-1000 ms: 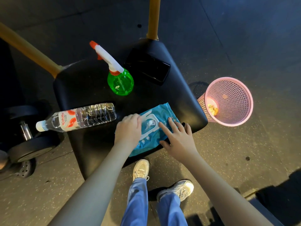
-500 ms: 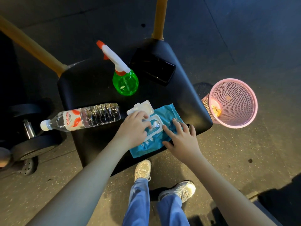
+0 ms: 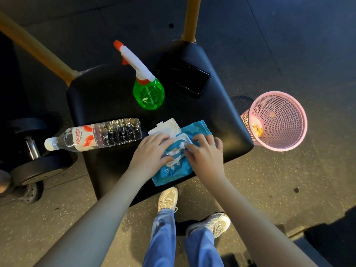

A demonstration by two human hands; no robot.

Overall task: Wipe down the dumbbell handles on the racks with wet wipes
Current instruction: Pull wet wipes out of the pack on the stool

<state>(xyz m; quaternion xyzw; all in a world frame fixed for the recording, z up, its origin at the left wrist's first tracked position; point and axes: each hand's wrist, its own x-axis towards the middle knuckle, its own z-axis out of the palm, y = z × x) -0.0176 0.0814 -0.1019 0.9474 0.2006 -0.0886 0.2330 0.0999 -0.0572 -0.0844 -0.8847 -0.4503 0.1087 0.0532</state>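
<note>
A blue pack of wet wipes (image 3: 198,129) lies near the front edge of a black padded bench (image 3: 107,97). Its white flip lid (image 3: 167,128) stands open. My left hand (image 3: 152,151) rests on the pack beside the opening and holds it down. My right hand (image 3: 207,153) reaches in from the right, and its fingertips pinch the white wipe (image 3: 181,146) at the opening. A black dumbbell (image 3: 32,149) with a metal handle sits low at the far left.
On the bench stand a green spray bottle (image 3: 149,92) with a white trigger, a black phone (image 3: 182,75) and a water bottle (image 3: 96,134) lying on its side. A pink mesh waste basket (image 3: 277,120) stands on the floor to the right. Yellow frame tubes rise behind the bench.
The pack's lid went from shut to flipped open under my left hand. My right hand slid from the pack's right side to the opening and now pinches the wipe.
</note>
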